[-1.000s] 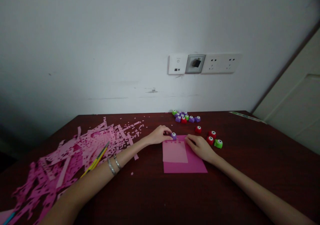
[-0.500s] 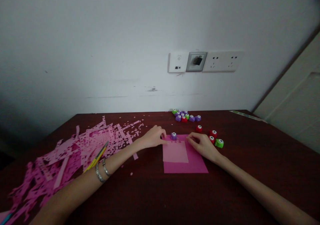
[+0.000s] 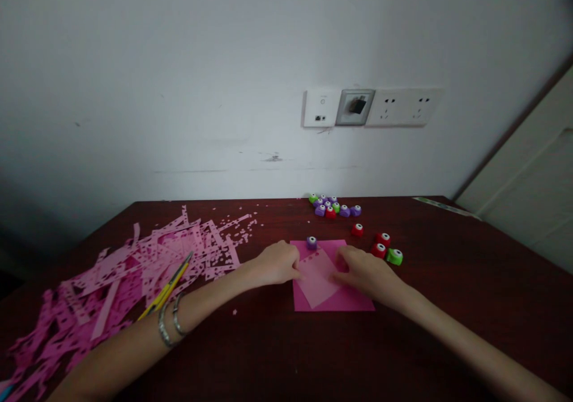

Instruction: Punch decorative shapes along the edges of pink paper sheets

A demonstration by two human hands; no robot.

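Head view: at lower centre, handle pale pink paper square (image 3: 316,280) by its edges, probably light and easily creased, with left hand (image 3: 278,263) curled, pinch unclear, right hand (image 3: 367,272) spread.

Pale pink on the small sheet (image 3: 317,280), magenta on the large sheet (image 3: 356,300), purple on the punch (image 3: 312,244), reddish-brown across the tabletop (image 3: 268,354).

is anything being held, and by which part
Perhaps the light pink sheet: the left hand is at its left edge, the right hand at its right edge, but a pinch cannot be made out.
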